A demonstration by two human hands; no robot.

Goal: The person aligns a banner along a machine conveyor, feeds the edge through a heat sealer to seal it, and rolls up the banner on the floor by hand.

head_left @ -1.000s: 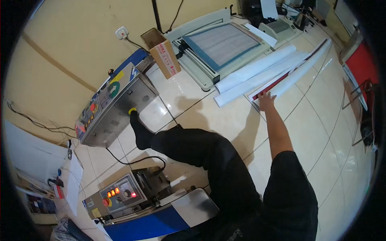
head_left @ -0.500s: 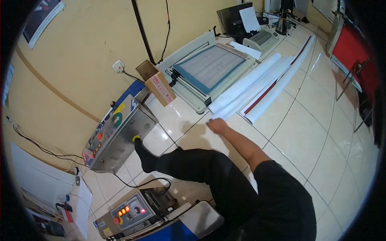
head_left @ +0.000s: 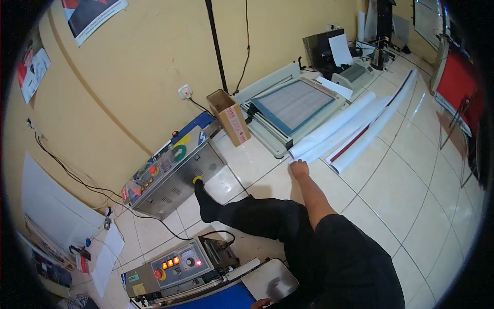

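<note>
Beside the trimmer [head_left: 267,139], the middle roll [head_left: 343,130] runs from your right hand [head_left: 299,169], grip unclear. Likewise unclear: your left hand [head_left: 261,304].

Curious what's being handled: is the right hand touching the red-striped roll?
Apart: the head view shows floor between the right hand and the red-striped roll.

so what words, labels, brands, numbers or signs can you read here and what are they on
Nothing reads for certain.
Carton: tape lettering, possibly "FRAGILE", blurred.
Machine by the wall: round green sign and blue-and-white label, blurred.
Control panel with lit switches: markings too small.
Wall posters: lettering too small.
White paper rolls by the right hand: no lettering visible.
</note>
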